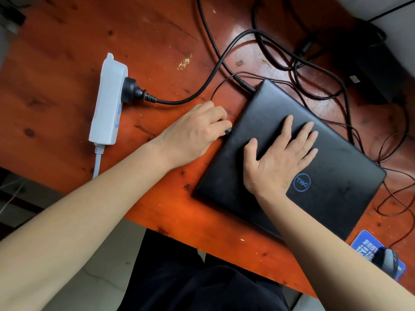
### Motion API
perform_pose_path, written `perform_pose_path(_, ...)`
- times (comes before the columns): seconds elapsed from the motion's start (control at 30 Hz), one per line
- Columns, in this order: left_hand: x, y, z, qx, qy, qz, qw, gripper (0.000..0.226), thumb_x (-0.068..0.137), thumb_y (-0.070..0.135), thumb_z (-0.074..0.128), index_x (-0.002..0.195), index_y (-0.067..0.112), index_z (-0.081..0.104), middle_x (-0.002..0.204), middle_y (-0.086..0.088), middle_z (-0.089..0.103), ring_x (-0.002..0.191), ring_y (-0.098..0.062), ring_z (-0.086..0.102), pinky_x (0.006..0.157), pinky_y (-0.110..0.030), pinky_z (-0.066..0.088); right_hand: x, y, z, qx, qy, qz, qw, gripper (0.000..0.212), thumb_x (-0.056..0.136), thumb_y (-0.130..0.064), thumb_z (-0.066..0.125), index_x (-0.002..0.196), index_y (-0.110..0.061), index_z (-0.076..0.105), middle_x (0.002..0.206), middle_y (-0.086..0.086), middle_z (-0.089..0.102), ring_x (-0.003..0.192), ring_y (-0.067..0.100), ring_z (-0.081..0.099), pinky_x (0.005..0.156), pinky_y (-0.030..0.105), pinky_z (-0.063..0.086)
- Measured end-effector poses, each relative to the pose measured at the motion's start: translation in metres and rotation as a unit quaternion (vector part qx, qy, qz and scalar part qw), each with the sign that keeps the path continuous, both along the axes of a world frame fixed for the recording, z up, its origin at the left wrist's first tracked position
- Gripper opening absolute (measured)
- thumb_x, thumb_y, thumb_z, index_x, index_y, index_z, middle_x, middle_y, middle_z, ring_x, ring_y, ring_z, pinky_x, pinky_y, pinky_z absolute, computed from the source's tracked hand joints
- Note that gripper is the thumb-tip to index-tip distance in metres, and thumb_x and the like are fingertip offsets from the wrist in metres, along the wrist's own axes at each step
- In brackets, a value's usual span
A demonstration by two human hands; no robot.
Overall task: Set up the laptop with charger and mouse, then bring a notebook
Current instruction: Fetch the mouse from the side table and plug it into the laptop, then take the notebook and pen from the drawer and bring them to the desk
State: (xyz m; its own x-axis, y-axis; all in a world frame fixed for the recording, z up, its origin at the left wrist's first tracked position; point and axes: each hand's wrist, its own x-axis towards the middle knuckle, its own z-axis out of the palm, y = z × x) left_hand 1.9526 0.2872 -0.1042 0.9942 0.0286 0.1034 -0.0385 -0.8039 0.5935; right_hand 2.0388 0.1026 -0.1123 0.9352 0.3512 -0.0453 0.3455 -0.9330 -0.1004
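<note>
On the worn orange wooden desk (67, 97) I see the closed black laptop (336, 176) lying at an angle near the front edge. My right hand (276, 162) rests flat on its lid, fingers spread. My left hand (197, 133) pinches a small black plug (228, 132) against the laptop's left edge. The mouse (387, 259) sits on a blue pad (363, 243) at lower right.

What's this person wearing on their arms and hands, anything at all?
Nothing shows: the left hand and right hand are gloveless, with no rings, watch or bracelet in view; the left forearm and right forearm are bare, no sleeves in frame.
</note>
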Motion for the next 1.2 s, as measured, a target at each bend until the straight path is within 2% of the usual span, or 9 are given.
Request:
perform_pose_path(0.13,-0.002,-0.004,0.000,-0.003,-0.002,0.011,1.000,0.021,0.090,-0.007,0.061,0.108,-0.004,0.069,0.094,-0.018,0.062,0.080,-0.033,0.055,0.073,-0.044,0.048,0.000,-0.001,-0.002,0.000,0.000,-0.004,1.000,0.086,0.085,-0.056,0.042,0.156,-0.016,0.017,0.163,0.023,0.007,0.150,0.041,0.002,0.119,0.062,0.004)
perform_pose_path(0.23,-0.003,-0.007,-0.003,0.002,-0.004,0.023,1.000,0.023,0.089,-0.008,0.060,0.111,-0.004,0.068,0.095,-0.018,0.061,0.082,-0.032,0.054,0.075,-0.039,0.048,0.000,-0.002,-0.003,0.001,-0.002,-0.006,1.000,0.086,0.085,-0.057,0.043,0.156,-0.017,0.018,0.163,0.022,0.007,0.150,0.041,0.002,0.119,0.062,0.004)
perform_pose_path(0.43,-0.006,-0.027,0.000,0.000,0.022,0.098,0.995,0.028,0.088,-0.008,0.059,0.116,-0.005,0.066,0.098,-0.018,0.059,0.085,-0.032,0.051,0.074,-0.033,0.043,0.000,-0.002,-0.001,-0.004,0.007,-0.009,1.000,0.086,0.084,-0.059,0.043,0.157,-0.021,0.017,0.163,0.023,0.007,0.150,0.042,0.002,0.119,0.062,0.004)
perform_pose_path(0.63,-0.005,-0.038,0.018,0.025,0.101,0.119,0.987,0.036,0.089,-0.010,0.055,0.123,-0.003,0.063,0.103,-0.019,0.057,0.090,-0.035,0.052,0.077,-0.047,0.050,-0.001,-0.002,0.008,-0.015,0.054,0.002,0.998,0.086,0.087,-0.063,0.037,0.158,-0.019,0.015,0.163,0.025,0.002,0.150,0.043,-0.004,0.118,0.064,0.002)
perform_pose_path(0.8,-0.005,-0.037,0.031,0.031,0.165,0.117,0.979,0.037,0.095,0.005,0.052,0.131,0.005,0.060,0.112,-0.014,0.054,0.104,-0.033,0.051,0.089,-0.045,0.047,0.006,-0.022,0.026,0.006,0.131,0.053,0.990,0.081,0.093,-0.065,0.030,0.159,-0.025,0.006,0.165,0.017,-0.010,0.150,0.035,-0.016,0.121,0.054,-0.008)
perform_pose_path(0.9,0.003,-0.028,0.037,0.023,0.217,0.127,0.968,0.036,0.097,0.013,0.049,0.131,0.014,0.061,0.121,-0.009,0.055,0.116,-0.029,0.051,0.099,-0.042,0.044,0.014,-0.055,0.046,-0.021,0.180,0.127,0.975,0.073,0.098,-0.057,0.034,0.159,-0.025,0.010,0.166,0.011,-0.008,0.152,0.030,-0.010,0.123,0.047,-0.001)
perform_pose_path(1.0,0.014,-0.029,0.054,0.011,0.257,0.123,0.958,0.038,0.096,0.012,0.048,0.132,0.016,0.059,0.127,-0.011,0.060,0.120,-0.030,0.054,0.103,-0.041,0.043,0.009,-0.093,0.070,-0.063,0.226,0.161,0.959,0.068,0.100,-0.052,0.037,0.158,-0.024,0.016,0.167,0.007,-0.002,0.153,0.027,-0.001,0.122,0.046,0.013)
perform_pose_path(1.1,0.024,-0.043,0.076,-0.010,0.269,0.110,0.957,0.041,0.096,0.016,0.053,0.137,0.015,0.055,0.129,-0.010,0.063,0.121,-0.029,0.056,0.104,-0.037,0.042,0.007,-0.122,0.094,-0.055,0.272,0.116,0.954,0.060,0.099,-0.051,0.042,0.151,-0.022,0.035,0.161,0.005,0.023,0.148,0.025,0.021,0.113,0.046,0.034)
perform_pose_path(1.2,0.036,-0.057,0.099,-0.003,0.267,0.080,0.960,0.041,0.097,0.025,0.055,0.138,0.018,0.053,0.133,-0.006,0.060,0.124,-0.024,0.054,0.106,-0.034,0.040,0.020,-0.146,0.114,-0.048,0.294,0.059,0.953,0.058,0.098,-0.051,0.043,0.148,-0.022,0.038,0.152,0.003,0.040,0.139,0.025,0.037,0.110,0.045,0.039)
